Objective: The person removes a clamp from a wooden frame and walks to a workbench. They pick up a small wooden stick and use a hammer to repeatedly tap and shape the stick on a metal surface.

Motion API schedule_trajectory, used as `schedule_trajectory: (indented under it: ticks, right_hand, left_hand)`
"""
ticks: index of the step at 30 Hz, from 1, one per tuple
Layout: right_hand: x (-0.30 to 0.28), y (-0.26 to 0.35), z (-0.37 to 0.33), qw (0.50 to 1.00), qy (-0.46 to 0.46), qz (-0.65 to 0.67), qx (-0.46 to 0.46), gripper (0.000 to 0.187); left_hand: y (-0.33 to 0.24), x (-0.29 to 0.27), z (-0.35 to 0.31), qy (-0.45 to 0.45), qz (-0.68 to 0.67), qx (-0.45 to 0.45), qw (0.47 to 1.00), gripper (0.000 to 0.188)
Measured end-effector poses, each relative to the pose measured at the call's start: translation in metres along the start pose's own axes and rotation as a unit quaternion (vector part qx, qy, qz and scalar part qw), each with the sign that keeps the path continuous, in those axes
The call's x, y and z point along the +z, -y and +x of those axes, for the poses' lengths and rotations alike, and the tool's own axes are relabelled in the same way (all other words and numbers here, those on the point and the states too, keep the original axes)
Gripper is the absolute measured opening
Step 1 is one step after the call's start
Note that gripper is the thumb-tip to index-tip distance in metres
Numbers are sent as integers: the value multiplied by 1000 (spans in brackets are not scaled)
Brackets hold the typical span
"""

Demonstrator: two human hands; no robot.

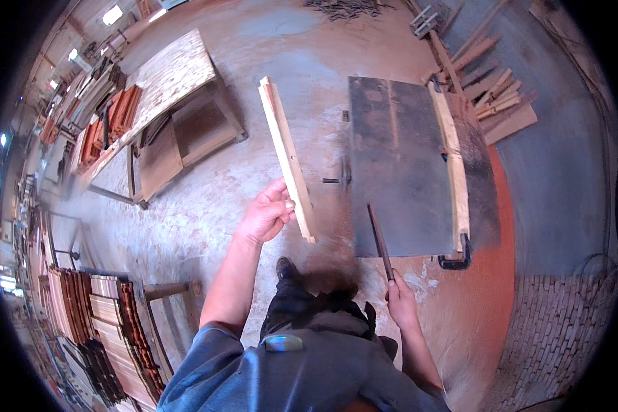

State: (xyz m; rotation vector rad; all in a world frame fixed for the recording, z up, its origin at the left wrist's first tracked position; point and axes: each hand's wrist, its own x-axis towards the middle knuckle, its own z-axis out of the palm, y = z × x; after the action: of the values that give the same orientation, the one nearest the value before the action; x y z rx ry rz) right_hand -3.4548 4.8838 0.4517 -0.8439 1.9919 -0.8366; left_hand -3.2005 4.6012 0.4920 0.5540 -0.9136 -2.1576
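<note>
Pale wood strip point(288, 158), dark grey saw table point(398, 172), reddish sawdust point(491, 275), blue sleeve point(206, 371).

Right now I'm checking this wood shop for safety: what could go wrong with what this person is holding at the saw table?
The left hand grips the long wooden strip only near its lower end, so it could tip or swing. The right hand holds a thin dark stick reaching onto the metal table; it may slip. Sawdust on the floor could be slippery underfoot.
</note>
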Motion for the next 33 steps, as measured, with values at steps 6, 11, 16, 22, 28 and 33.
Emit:
schedule_trajectory:
  ticks: [6,11,16,22,28,33]
  right_hand:
    - [82,33,16,998,47,-25,-13,43]
    - [157,56,42,990,82,-99,-66,43]
    - [200,125,65,987,133,-84,-9,43]
    - [232,149,115,982,144,-124,-18,43]
    - [279,197,207,978,164,-123,-42,43]
    - [311,275,264,976,175,-125,-36,43]
  left_hand:
    - [-58,-70,-35,-19,26,-5,999,64]
    - [-109,-138,-60,-121,65,40,990,61]
    - [-145,-188,-66,-254,-18,47,966,45]
    - [-139,-250,-51,-340,29,34,939,27]
    - [-215,-327,2,-353,28,103,930,14]
    - [-279,-379,42,-432,116,108,888,31]
